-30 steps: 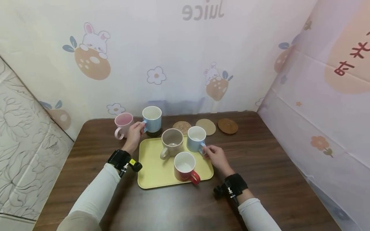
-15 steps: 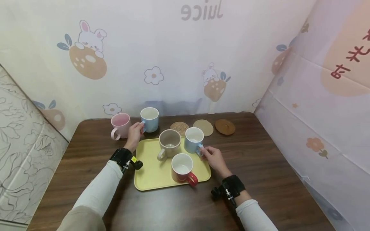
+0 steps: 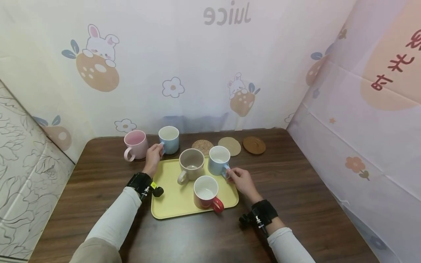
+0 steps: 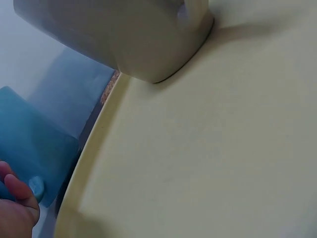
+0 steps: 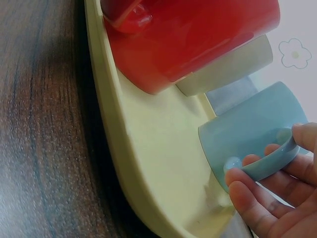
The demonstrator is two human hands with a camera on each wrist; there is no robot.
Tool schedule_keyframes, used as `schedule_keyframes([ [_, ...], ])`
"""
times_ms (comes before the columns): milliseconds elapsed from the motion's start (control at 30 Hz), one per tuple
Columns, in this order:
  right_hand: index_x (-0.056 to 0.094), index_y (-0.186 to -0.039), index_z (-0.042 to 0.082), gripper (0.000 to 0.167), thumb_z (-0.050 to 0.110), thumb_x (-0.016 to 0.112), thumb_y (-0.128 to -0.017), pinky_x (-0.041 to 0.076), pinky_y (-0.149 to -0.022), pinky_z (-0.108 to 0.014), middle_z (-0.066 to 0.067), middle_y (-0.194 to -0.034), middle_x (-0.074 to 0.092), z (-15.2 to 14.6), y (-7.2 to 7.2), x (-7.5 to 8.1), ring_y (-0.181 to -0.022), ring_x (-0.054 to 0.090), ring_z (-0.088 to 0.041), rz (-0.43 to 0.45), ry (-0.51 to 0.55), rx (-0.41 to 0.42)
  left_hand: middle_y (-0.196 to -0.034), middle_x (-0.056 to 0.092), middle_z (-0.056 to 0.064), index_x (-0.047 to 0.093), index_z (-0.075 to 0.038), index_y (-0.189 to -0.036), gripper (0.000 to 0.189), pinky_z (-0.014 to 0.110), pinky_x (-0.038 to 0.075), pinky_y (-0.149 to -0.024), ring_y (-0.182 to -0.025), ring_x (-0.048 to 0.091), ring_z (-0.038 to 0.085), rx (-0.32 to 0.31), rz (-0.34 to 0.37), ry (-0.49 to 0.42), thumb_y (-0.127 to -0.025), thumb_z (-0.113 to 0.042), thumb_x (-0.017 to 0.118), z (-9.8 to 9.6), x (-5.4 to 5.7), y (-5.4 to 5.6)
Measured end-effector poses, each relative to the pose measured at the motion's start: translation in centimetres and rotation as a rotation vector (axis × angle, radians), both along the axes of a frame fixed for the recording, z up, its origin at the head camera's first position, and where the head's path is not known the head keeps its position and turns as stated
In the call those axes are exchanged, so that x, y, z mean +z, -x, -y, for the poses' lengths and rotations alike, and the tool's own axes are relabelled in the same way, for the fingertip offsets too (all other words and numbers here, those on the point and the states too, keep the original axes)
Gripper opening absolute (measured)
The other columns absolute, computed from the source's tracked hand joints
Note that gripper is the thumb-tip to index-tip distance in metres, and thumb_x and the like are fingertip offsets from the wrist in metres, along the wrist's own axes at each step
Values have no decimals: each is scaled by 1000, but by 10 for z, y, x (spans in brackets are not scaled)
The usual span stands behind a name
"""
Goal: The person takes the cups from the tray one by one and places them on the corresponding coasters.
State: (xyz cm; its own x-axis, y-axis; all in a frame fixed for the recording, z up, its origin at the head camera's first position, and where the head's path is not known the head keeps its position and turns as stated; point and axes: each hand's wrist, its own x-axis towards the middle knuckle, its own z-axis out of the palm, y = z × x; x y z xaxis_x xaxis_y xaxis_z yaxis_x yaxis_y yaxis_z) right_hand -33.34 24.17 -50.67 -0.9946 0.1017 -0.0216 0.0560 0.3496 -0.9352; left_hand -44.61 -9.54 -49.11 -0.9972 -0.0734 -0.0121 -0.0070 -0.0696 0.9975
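Observation:
At the back left, my left hand [image 3: 153, 157] pinches the handle of a light blue mug [image 3: 170, 141], which stands upright over a mostly hidden dark coaster, just behind the tray. My right hand [image 3: 244, 182] grips the handle of a second light blue mug [image 5: 247, 134] at the right back of the yellow tray [image 3: 171, 204]; its fingers curl through the handle in the right wrist view. A beige mug [image 3: 191, 165] sits on the tray beside that mug. In front stands a red mug [image 3: 206, 193] with a white inside, its handle turned toward the front right.
Left of the left hand is a pink mug [image 3: 136, 145] on the table. Behind the tray lie a woven coaster [image 3: 200, 145], a beige coaster [image 3: 231, 145] and a brown wooden coaster [image 3: 254, 145]. Printed cloth walls [image 3: 197, 54] border the wooden table [image 3: 296, 190].
The left hand has lowered its blue mug onto the dark coaster, now mostly covered. The right hand keeps its grip, its mug hardly moved. The head view has shifted slightly.

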Motion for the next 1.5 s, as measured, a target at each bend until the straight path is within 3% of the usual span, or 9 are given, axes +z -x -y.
schedule_keyframes([
  [433, 69, -94, -6, 31, 22, 57, -100, 58, -72, -34, -17, -88, 69, 0, 1, -1, -76, 67, -22, 8, -23, -4, -68, 41, 2, 43, 15, -91, 34, 23, 32, -63, -66, 39, 17, 36, -32, -35, -104, -16, 46, 1, -12, -2],
  [800, 69, -95, -6, 31, 22, 57, -100, 58, -73, -34, -17, -91, 69, 1, 1, -1, -79, 68, -25, 7, 5, 1, -72, 49, 1, 54, 8, -94, 34, 25, 40, -67, -70, 46, 15, 43, -30, 42, -103, -25, 49, 4, -16, 0],
  [967, 69, -97, -7, 32, 22, 57, -100, 58, -73, -33, -18, -93, 69, 0, 3, 0, -78, 68, -23, 20, 18, 9, -90, 62, 3, 60, 6, -109, 37, 30, 46, -83, -86, 57, 12, 50, 56, 115, -103, -28, 48, 3, -8, -1],
  [1067, 69, -98, -6, 32, 23, 56, -100, 58, -74, -34, -18, -94, 69, 0, 4, 0, -79, 68, -22, 28, 8, 12, -111, 65, 14, 62, 4, -117, 39, 35, 47, -96, -105, 61, 18, 52, 87, 181, -104, -30, 47, 3, -3, -3],
  [1167, 69, -100, -6, 32, 23, 56, -100, 58, -75, -34, -18, -94, 69, -1, 5, 0, -79, 68, -23, 30, 1, 16, -122, 63, 21, 63, 3, -119, 41, 38, 45, -99, -114, 59, 26, 63, 61, 287, -103, -32, 48, 5, 1, -7],
  [1300, 69, -100, -6, 32, 24, 56, -100, 58, -74, -34, -19, -95, 69, 0, 4, 0, -80, 68, -22, 34, -1, 17, -118, 66, 22, 65, 2, -119, 37, 40, 46, -93, -109, 60, 31, 112, -31, 427, -101, -28, 54, 9, 2, -12],
  [1500, 68, -99, -6, 34, 26, 56, -100, 58, -75, -34, -20, -95, 68, 0, 3, 2, -81, 68, -24, 38, 0, 9, -117, 61, 22, 63, 3, -122, 33, 44, 44, -94, -108, 57, 33, 162, -149, 488, -99, -20, 56, 12, 7, -20],
])
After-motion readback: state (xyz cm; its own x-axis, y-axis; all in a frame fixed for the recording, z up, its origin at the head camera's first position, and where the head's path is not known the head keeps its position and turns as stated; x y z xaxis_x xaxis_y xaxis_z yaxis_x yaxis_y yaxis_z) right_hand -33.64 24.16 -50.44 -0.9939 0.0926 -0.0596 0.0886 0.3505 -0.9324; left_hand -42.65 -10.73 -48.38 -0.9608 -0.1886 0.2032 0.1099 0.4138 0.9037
